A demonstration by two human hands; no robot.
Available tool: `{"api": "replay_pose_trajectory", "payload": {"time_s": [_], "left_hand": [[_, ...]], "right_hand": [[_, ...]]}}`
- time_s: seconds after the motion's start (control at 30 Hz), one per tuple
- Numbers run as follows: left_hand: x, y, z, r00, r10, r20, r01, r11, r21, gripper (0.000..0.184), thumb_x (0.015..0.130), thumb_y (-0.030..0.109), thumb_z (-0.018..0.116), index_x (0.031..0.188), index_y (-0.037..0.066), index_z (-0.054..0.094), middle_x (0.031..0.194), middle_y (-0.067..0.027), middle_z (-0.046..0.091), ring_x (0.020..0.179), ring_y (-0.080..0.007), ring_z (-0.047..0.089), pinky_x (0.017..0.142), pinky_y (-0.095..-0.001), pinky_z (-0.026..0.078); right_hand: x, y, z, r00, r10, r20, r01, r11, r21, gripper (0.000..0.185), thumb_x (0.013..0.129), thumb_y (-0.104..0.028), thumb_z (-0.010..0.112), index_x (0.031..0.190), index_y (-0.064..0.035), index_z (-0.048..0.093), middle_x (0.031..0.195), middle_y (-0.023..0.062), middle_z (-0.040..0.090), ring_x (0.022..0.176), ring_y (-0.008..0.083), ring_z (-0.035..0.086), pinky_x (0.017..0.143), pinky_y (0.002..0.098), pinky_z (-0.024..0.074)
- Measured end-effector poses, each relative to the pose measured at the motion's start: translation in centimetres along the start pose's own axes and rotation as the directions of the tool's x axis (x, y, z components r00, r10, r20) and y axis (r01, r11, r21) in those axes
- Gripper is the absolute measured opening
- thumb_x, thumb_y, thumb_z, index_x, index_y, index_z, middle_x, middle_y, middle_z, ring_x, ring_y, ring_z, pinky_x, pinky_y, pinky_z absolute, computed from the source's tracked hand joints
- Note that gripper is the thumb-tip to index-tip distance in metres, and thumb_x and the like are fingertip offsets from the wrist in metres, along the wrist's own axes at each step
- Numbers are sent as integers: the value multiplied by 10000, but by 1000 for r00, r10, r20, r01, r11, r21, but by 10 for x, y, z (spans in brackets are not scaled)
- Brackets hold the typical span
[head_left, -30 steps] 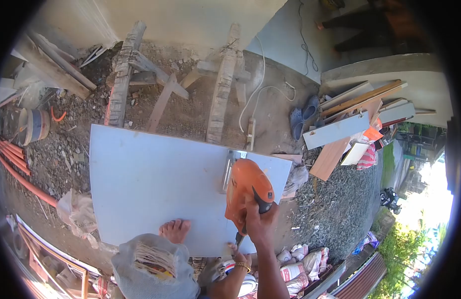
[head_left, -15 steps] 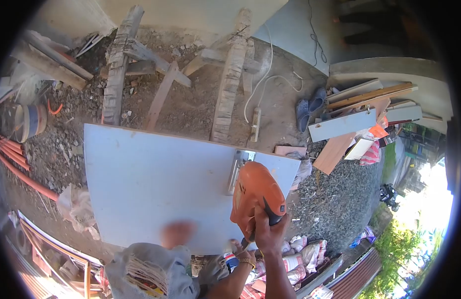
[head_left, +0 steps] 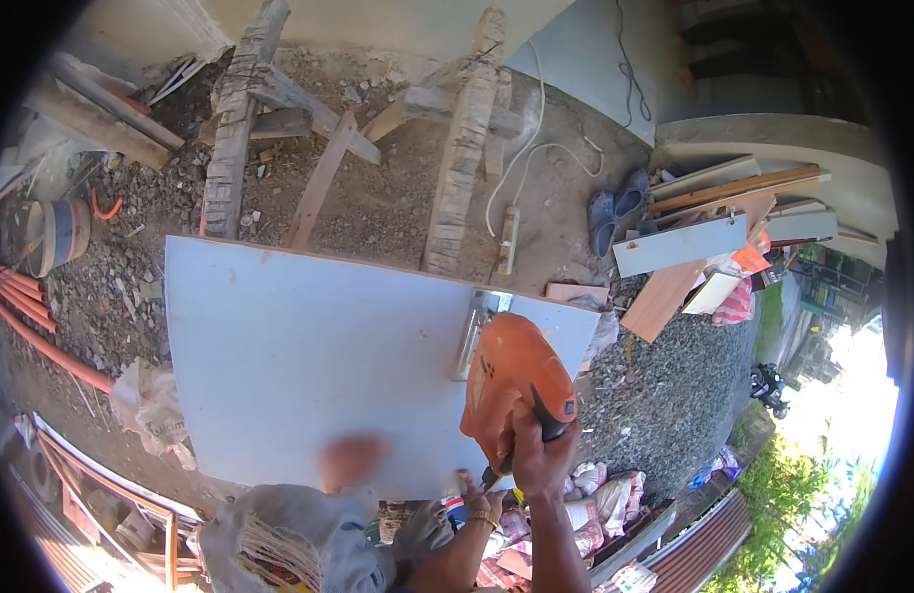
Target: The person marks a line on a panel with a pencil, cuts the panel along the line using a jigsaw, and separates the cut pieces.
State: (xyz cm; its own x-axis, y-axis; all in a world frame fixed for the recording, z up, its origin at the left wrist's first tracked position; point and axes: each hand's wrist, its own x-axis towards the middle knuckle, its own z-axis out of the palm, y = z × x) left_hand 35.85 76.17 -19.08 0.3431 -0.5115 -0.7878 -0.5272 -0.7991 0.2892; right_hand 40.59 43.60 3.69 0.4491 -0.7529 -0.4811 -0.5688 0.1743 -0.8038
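My right hand [head_left: 539, 450] is wrapped around the dark grip of an orange power tool [head_left: 511, 371], held over the right part of a pale blue-white board [head_left: 299, 346]. The tool's body hides its working end, so its kind is unclear. A metal plate-like fitting [head_left: 475, 336] on the board shows just beyond the tool. My left hand [head_left: 477, 496], with a yellow band at the wrist, is at the board's near edge below the tool's grip. Its fingers look curled, but what they hold is hidden. A blurred bare foot or knee [head_left: 353, 460] is at the near edge.
Rough wooden trestle beams [head_left: 452, 168] extend beyond the board. A white extension cord with a socket strip [head_left: 508, 242] lies on the dirt. Clogs [head_left: 615, 210] and a pile of wood offcuts [head_left: 679, 252] are at the right; orange pipes [head_left: 52, 346] are at the left.
The view has shifted slightly. The power tool appears a little tilted and moved to the right, still in my right hand. My left hand stays near the board's edge.
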Motion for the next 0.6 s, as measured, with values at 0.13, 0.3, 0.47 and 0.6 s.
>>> {"api": "replay_pose_trajectory", "payload": {"time_s": [0.13,0.3,0.47,0.6], "left_hand": [[-8,22,-50,981,-65,182,67,998,-6,432,968,525,396,1387,426,419,1485,84,427,1337,-256,426,1104,-526,318],[2,-6,24,989,-108,101,98,990,99,450,977,533,378,1406,400,401,1512,57,408,1370,-272,395,1126,-533,279],[-5,22,-52,977,-85,196,75,995,59,450,980,524,376,1410,392,399,1523,33,398,1378,-297,390,1121,-533,294],[-8,26,-67,975,-64,213,70,997,-25,437,978,508,388,1396,382,413,1502,28,420,1345,-302,425,1093,-525,341]], "right_hand": [[-2,-2,-1,1000,1,4,-1,1000,-20,168,917,-125,587,806,1,575,541,34,549,416,99,530,382,252,390],[0,-10,2,1000,17,5,-17,1000,-10,192,917,-143,594,790,1,584,531,36,549,414,100,529,382,253,389],[-1,-14,2,998,61,3,-61,998,-24,217,916,-160,598,768,-3,586,525,35,551,412,99,529,383,253,388],[0,-16,3,998,67,1,-67,998,12,219,916,-168,603,775,-1,591,526,33,552,414,98,531,385,251,390]]}}
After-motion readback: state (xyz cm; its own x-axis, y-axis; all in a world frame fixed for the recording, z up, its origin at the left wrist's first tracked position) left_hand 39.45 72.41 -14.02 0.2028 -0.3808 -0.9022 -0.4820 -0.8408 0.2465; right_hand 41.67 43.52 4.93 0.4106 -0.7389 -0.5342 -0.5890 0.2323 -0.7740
